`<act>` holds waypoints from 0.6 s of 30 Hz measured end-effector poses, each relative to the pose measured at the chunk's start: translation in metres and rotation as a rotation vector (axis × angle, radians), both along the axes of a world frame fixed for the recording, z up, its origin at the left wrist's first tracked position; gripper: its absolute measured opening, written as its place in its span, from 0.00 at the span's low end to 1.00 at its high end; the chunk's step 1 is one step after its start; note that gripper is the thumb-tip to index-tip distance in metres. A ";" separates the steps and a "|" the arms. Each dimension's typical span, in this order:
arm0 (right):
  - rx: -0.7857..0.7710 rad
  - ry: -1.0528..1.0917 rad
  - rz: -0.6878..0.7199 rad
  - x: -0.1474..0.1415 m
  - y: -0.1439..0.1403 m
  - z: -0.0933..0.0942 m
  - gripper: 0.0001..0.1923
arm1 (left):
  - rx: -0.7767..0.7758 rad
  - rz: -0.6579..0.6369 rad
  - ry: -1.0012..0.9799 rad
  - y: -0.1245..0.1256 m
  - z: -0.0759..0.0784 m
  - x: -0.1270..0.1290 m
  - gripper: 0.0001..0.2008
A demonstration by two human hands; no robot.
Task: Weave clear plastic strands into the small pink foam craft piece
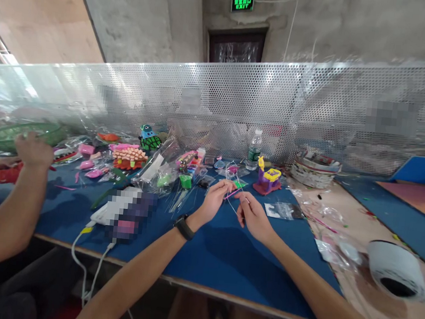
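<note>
Left hand: my left hand (217,198) has its fingers pinched together on a pink strip (232,193), above the middle of the blue mat (222,253).
Right hand: my right hand (255,216) is closed in a pinch on a thin clear thread (232,207) that runs across to the left hand; the two hands nearly touch.
Wrist: I see a black watch (184,226) on my left wrist.
Pink strip: held between both hands, off the mat, just in front of the purple and yellow toy (267,179).
Far edge of the mat: a water bottle (254,150) stands there, its label too small to read; beside it lie clear bags (159,169) of coloured foam parts and a green and blue foam figure (149,138).
Right edge: a woven basket (313,172) and a white tape roll (397,270) rest on the bare table (381,316).
Left edge: another person's hand (32,149) touches a green basket (15,134).
Writing: the green sign (242,3) over the door reads "EXIT" below characters I cannot make out.
Near edge: a white charger (112,210) with cables, partly blurred.
</note>
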State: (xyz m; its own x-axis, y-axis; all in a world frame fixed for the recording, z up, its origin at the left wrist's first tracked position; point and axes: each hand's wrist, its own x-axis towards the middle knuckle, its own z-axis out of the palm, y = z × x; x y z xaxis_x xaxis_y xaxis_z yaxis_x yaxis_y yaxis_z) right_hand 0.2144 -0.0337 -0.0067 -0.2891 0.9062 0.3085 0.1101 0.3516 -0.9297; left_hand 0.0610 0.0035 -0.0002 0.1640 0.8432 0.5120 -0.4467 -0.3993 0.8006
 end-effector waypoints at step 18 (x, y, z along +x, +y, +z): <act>0.471 -0.901 -0.401 0.063 0.037 0.002 0.16 | -0.153 -0.094 0.478 0.003 0.003 -0.018 0.26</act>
State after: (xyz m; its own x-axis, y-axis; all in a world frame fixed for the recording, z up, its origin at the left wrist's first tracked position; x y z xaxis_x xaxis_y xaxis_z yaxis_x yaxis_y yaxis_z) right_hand 0.2772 0.0038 -0.0048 -0.2925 0.8316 0.4721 0.8688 0.4373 -0.2321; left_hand 0.0430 0.0067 0.0029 0.4286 0.8730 0.2328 -0.0446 -0.2369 0.9705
